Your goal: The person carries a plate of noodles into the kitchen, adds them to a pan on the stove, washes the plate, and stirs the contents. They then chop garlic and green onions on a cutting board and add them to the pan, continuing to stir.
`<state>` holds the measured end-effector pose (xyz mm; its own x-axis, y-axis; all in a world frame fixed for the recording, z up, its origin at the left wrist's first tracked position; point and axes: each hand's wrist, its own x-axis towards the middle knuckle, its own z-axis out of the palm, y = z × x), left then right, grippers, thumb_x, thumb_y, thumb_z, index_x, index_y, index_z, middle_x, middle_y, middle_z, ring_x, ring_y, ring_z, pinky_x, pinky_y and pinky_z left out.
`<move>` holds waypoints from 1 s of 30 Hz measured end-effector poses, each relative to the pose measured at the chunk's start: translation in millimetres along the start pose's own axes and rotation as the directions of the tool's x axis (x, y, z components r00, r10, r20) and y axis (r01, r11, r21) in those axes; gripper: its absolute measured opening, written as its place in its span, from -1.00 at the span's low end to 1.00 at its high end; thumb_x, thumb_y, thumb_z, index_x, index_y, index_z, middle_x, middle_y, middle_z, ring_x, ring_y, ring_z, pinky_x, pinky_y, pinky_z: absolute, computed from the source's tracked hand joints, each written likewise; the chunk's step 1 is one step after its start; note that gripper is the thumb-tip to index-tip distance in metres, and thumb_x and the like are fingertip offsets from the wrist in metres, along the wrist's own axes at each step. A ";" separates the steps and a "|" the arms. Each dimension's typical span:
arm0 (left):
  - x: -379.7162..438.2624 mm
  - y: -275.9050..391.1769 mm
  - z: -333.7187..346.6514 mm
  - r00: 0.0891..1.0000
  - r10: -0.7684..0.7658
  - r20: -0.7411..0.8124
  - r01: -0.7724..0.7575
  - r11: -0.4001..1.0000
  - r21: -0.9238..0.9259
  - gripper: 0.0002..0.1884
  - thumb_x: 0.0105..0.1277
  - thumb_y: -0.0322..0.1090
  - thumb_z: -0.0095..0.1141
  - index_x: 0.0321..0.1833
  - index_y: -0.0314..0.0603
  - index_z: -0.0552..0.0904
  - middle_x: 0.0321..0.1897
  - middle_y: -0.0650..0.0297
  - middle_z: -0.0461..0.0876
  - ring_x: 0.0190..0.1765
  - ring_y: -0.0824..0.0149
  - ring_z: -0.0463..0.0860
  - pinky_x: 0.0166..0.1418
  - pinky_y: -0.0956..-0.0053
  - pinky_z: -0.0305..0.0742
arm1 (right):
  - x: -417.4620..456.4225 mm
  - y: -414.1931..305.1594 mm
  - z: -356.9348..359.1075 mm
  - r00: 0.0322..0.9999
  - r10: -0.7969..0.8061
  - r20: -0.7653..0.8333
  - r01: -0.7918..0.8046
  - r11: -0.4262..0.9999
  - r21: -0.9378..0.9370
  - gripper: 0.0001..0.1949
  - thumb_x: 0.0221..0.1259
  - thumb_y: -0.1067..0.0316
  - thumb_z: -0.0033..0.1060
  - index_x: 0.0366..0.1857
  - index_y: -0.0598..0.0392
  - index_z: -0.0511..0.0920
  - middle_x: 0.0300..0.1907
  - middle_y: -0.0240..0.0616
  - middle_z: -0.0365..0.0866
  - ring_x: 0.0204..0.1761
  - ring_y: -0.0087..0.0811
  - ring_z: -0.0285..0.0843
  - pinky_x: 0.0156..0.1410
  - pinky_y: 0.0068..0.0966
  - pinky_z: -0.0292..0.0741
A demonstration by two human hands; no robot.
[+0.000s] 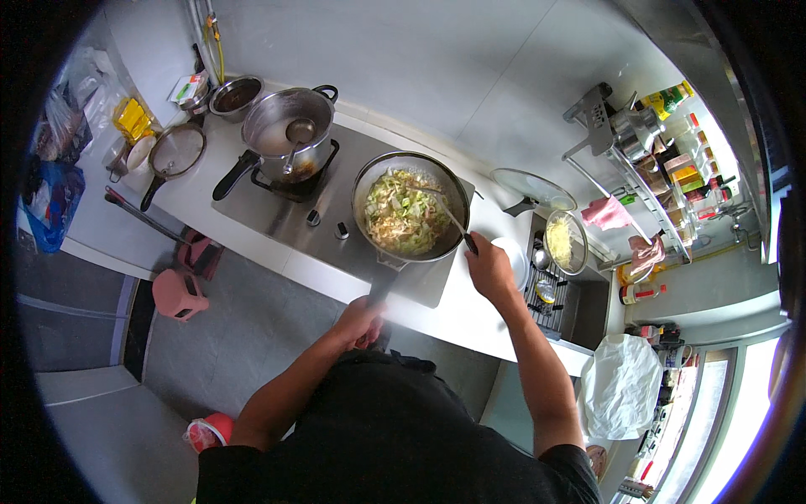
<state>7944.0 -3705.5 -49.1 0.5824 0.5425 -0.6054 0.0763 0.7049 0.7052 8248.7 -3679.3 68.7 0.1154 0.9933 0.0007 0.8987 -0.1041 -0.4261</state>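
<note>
A wok (463, 217) sits over the right side of the stainless-steel cooktop (343, 167), with chopped cabbage and other mixed food (403, 211) inside. My left hand (360, 324) is closed around the wok's handle (383, 283), which points towards me. In my right hand (491, 264) is the dark grip of a metal spatula (452, 217). Its far end reaches into the food, where the blade is partly hidden. A white plate (517, 261) lies just right of that hand, partly covered by it.
On the left burner stands a pressure-cooker pot (277, 160) holding a ladle (300, 132) and cloudy liquid. Its black handle (236, 175) juts towards the counter's front. A glass lid (535, 188) leans at the back wall. A bowl of pale shreds (560, 242) rests over the sink (585, 312).
</note>
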 end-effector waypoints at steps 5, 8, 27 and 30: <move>2.2 -0.6 -0.9 1.000 -0.007 -0.014 0.008 1.000 0.027 -0.70 0.61 -0.06 0.04 0.04 -0.18 0.56 -0.58 0.37 0.53 -0.69 0.45 0.49 -0.66 0.48 0.33 | 8.7 -7.6 43.8 0.990 0.100 0.103 -0.096 0.994 -0.049 -0.55 0.44 0.28 0.14 0.31 0.27 0.41 -0.11 0.34 0.70 0.01 0.32 0.67 0.15 0.10 0.57; -8.3 5.8 2.2 0.998 -0.029 -0.047 0.029 1.000 -0.004 -0.70 0.61 -0.06 0.04 0.04 -0.17 0.55 -0.58 0.36 0.52 -0.69 0.46 0.48 -0.69 0.50 0.30 | -4.2 -7.0 9.8 0.984 -0.116 0.139 0.108 0.992 0.064 -0.61 0.42 0.25 0.21 0.22 0.22 0.56 -0.12 0.26 0.73 -0.04 0.27 0.70 0.11 0.03 0.61; -3.6 -3.1 -1.8 1.000 0.016 -0.009 -0.016 1.000 -0.007 -0.70 0.62 -0.06 0.04 0.06 -0.18 0.55 -0.54 0.38 0.50 -0.67 0.49 0.48 -0.71 0.52 0.24 | 79.6 -69.0 -129.3 0.788 -0.355 0.503 0.481 0.865 -0.143 -0.74 0.17 0.30 0.41 -0.08 0.13 0.76 -0.39 -0.06 0.75 -0.33 -0.10 0.72 -0.09 -0.22 0.60; -6.5 0.3 -0.6 1.000 0.017 0.005 -0.017 1.000 -0.016 -0.68 0.61 -0.04 0.05 0.08 -0.17 0.54 -0.56 0.38 0.49 -0.68 0.50 0.46 -0.73 0.52 0.21 | 69.8 -76.9 -95.8 0.765 -0.422 0.486 0.542 0.830 -0.134 -0.72 0.19 0.29 0.43 -0.03 0.09 0.75 -0.25 -0.02 0.78 -0.19 0.03 0.73 0.02 -0.13 0.60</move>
<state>7939.8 -3708.6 -45.2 0.5874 0.5526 -0.5913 0.0529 0.7028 0.7094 8228.2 -3606.7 188.2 -0.4965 0.8282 -0.2598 0.8646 0.4454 -0.2323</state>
